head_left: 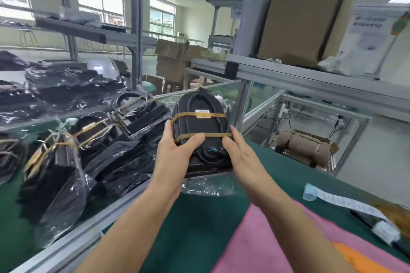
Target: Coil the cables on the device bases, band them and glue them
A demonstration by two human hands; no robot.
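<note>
My left hand (177,150) and right hand (238,150) grip device base (200,126) by sides; rigid, moderately heavy, plastic wrap slick; avoid bands (199,115).

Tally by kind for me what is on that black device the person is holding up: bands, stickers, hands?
Tan rubber bands across the device base: 2, far one and near one
White label under the far band: 1
Hands gripping the base: 2, left hand and right hand
Total: 5
</note>
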